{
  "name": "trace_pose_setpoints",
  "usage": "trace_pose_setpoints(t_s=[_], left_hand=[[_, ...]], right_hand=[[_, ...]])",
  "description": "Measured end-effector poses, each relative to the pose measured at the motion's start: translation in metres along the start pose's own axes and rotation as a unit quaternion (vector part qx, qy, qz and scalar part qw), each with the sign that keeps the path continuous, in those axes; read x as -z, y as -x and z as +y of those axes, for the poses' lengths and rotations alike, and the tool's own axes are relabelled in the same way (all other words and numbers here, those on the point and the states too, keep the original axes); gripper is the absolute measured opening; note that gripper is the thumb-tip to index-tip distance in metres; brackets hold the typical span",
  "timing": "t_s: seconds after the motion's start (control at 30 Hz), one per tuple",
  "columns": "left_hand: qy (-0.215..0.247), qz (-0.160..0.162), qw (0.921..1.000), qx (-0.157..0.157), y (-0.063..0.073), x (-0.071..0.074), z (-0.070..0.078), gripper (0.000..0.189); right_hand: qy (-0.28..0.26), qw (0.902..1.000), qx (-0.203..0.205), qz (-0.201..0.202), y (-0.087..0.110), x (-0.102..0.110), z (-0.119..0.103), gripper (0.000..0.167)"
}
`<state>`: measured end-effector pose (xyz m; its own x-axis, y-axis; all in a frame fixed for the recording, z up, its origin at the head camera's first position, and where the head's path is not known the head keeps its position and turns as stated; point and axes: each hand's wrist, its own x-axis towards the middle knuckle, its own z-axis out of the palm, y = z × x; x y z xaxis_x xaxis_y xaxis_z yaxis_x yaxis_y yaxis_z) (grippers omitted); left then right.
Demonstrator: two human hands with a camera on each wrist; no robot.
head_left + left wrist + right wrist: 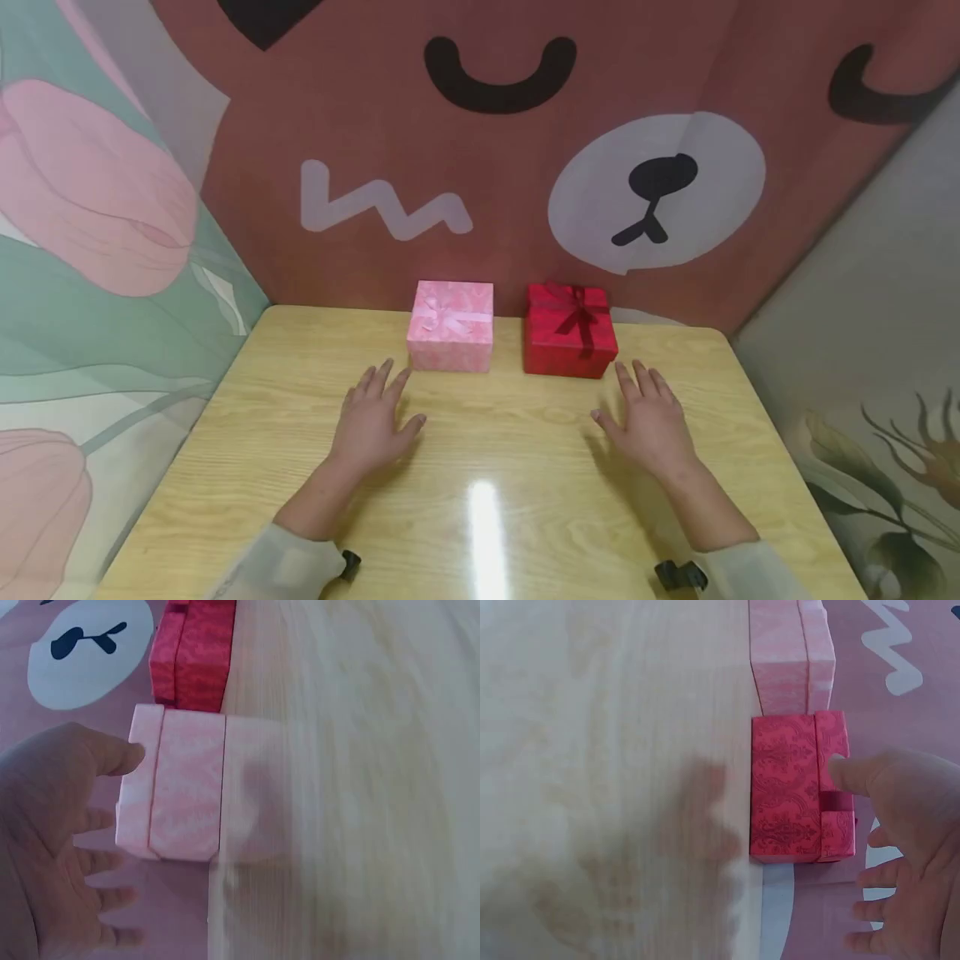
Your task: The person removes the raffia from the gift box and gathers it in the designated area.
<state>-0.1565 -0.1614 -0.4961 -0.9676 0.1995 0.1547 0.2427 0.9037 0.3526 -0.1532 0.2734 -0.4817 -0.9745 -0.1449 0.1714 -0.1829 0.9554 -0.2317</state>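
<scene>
A pink gift box (452,354) with a pale ribbon bow on its lid stands at the back of the table. To its right, a small gap apart, is a red gift box (566,358) tied with a dark red ribbon. My left hand (369,429) hovers in front and to the left of the pink box, fingers spread and holding nothing. In front and to the right of the red box, my right hand (654,425) reaches forward with fingers extended, likewise holding nothing. Both lids are on; what the boxes contain is hidden.
The light wooden table (495,442) ends at the back against a wall (375,108) with a cartoon bear print. A floral wall (97,250) rises on the left and a grey one (862,275) on the right. Lamplight reflects off the tabletop.
</scene>
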Motion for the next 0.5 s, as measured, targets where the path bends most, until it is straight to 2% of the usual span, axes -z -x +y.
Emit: trace_pose_setpoints(t_s=[0.1, 0.23, 0.37, 0.5], left_hand=[[0.050, 0.011, 0.9985, -0.019, -0.005, -0.004, 0.012, 0.070], [0.100, 0.002, 0.9942, -0.040, -0.013, -0.012, 0.028, 0.063], [0.129, -0.001, 0.9898, -0.060, -0.022, -0.022, 0.042, 0.062], [0.141, 0.001, 0.9878, -0.067, -0.033, -0.030, 0.053, 0.063]], right_hand=[[-0.011, 0.9999, -0.004, 0.005, -0.005, 0.001, 0.004, 0.089], [-0.031, 0.9994, -0.015, 0.010, -0.009, 0.000, 0.008, 0.091], [-0.059, 0.9976, -0.025, 0.025, -0.016, -0.004, 0.011, 0.091], [-0.090, 0.9950, -0.031, 0.033, -0.025, -0.008, 0.014, 0.091]])
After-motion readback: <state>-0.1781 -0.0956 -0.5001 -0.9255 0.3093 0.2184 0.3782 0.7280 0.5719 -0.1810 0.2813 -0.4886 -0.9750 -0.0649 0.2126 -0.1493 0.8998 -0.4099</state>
